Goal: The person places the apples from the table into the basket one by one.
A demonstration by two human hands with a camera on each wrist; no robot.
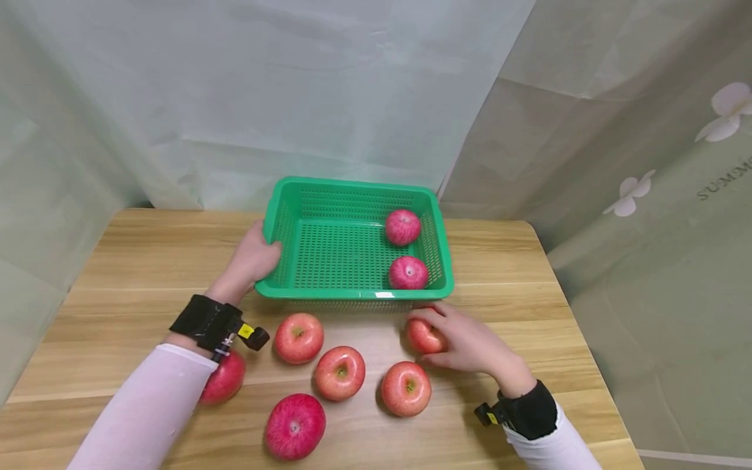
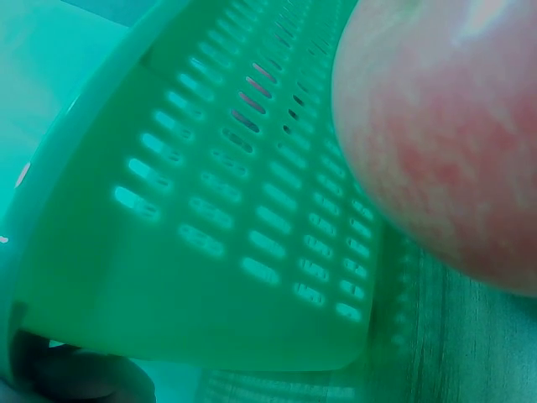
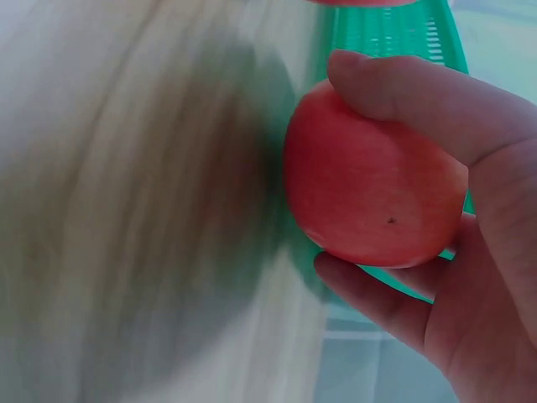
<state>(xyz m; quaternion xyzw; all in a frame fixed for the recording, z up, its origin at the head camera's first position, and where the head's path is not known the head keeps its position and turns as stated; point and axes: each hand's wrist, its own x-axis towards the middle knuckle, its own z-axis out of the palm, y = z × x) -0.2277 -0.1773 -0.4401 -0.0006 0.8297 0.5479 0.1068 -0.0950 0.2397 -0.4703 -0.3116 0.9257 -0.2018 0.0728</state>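
Your left hand (image 1: pixel 258 254) grips the left end of the green perforated plastic basket (image 1: pixel 329 294), fingers curled at the rim. Your right hand (image 1: pixel 470 343) holds a red apple (image 1: pixel 422 337), thumb and fingers on opposite sides of it, just outside the basket's near wall, toward the right. Cannot tell whether that apple touches the wooden table (image 1: pixel 529 287). Two pinkish-red apples (image 1: pixel 403 227) inside, both at the right end. Five loose apples (image 1: pixel 340 373) nearer you, one partly behind your left sleeve (image 1: pixel 147 411).
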